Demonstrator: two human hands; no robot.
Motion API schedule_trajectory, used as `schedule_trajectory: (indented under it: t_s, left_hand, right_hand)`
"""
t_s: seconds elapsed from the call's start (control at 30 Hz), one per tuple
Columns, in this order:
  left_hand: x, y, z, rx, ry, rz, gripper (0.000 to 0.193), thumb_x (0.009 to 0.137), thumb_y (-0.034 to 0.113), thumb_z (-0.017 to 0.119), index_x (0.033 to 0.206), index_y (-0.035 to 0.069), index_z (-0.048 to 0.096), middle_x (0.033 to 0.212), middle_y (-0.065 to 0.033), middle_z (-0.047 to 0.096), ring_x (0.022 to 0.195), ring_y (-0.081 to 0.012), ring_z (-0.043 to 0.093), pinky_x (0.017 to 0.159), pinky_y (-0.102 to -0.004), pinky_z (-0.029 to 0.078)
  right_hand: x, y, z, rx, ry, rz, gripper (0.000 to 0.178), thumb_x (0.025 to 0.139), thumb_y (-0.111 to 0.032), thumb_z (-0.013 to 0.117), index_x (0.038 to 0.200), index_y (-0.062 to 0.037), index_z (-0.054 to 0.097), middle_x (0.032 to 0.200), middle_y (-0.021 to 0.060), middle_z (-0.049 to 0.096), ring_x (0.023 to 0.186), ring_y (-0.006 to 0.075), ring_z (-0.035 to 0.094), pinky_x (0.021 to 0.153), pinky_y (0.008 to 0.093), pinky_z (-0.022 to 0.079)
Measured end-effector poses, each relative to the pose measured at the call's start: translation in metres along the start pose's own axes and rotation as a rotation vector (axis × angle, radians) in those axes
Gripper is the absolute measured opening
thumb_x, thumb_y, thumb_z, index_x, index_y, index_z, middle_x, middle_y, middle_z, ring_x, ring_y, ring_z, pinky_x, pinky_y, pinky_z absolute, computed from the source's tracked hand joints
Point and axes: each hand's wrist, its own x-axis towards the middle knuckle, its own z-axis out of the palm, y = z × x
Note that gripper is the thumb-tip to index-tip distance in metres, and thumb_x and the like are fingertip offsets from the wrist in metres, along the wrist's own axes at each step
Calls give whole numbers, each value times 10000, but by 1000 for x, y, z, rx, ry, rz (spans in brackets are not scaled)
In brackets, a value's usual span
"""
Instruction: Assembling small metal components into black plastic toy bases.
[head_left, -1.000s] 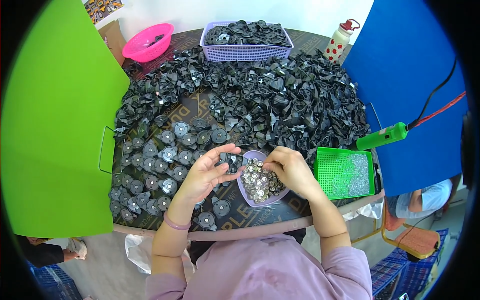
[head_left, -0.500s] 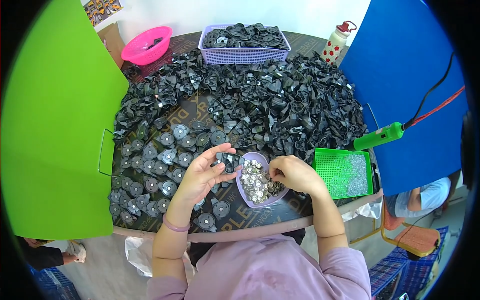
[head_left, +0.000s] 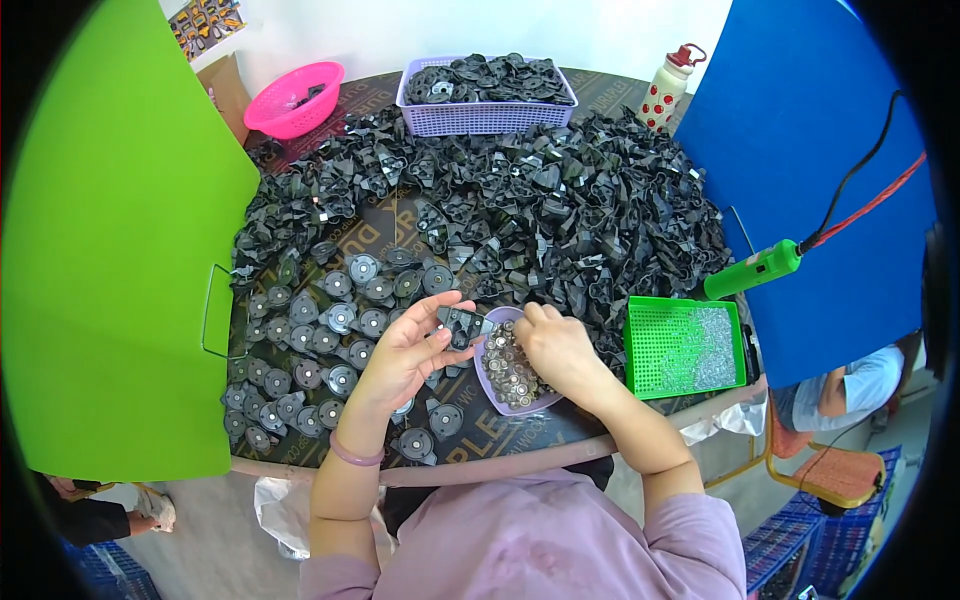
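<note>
My left hand (head_left: 415, 348) holds a black moulded plastic housing (head_left: 463, 328) between thumb and fingers, its hollow side facing up. Just right of it stands a lilac heart-shaped bowl (head_left: 537, 406) with many small round metal parts (head_left: 512, 375) in it. Over the bowl's right side is my right hand (head_left: 556, 345), its fingers drawn together and pointing toward the housing. Whatever those fingertips grip is hidden. Left of my left hand, many black pieces with round grey discs (head_left: 340, 380) lie spread on the dark table (head_left: 385, 225).
A large heap of black housings (head_left: 620, 230) covers the table's far part. Behind it are a lilac basket (head_left: 490, 120), a pink basket (head_left: 285, 120) and a bottle (head_left: 664, 95). At right, a green screwdriver (head_left: 752, 272) hangs by a green tray (head_left: 640, 388). Green (head_left: 120, 260) and blue (head_left: 810, 180) panels flank the table.
My right hand has moved up and left from the metal parts in the bowl toward the housing. My left hand still holds the housing in nearly the same place.
</note>
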Motion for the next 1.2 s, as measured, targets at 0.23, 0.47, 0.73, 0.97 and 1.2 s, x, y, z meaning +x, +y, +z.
schedule_trajectory:
  t_s: [0.23,0.47,0.73,0.97,1.2]
  left_hand:
    - [1,-17,8,-30,-2,-56,391,897,44,494,1264,20,358,1148,-144,530,1049,-265,559,926,-399,470]
    - [-2,-21,19,24,-36,-110,368,903,46,485,1252,3,376,1152,-116,488,1064,-214,539,934,-421,465]
    - [0,-17,21,-96,-66,-109,369,901,69,503,1247,7,391,1221,-108,445,1073,-248,532,902,-386,490]
    - [-1,-14,17,-177,-60,-122,386,902,91,505,1266,40,384,1284,-146,416,1073,-344,535,896,-370,494]
    - [-1,-14,14,-204,-61,-118,370,921,83,468,1277,31,384,1249,-115,455,1075,-320,539,939,-394,464]
  right_hand:
    - [7,-6,-29,1075,91,209,45,758,-18,638,769,-9,594,790,43,508,768,148,492,724,266,386]
    - [8,-14,-25,934,47,179,84,766,-77,660,785,-17,604,827,88,515,778,213,536,675,321,429]
    - [8,-14,-14,1043,163,154,193,772,-94,653,924,-51,543,801,2,474,705,108,427,620,234,358]
    - [3,14,-29,1886,-40,244,359,845,-138,531,1180,-21,477,976,12,506,833,75,442,705,219,359]
    - [1,-7,-34,1544,322,145,147,792,53,593,907,22,506,913,175,622,881,213,623,785,314,507]
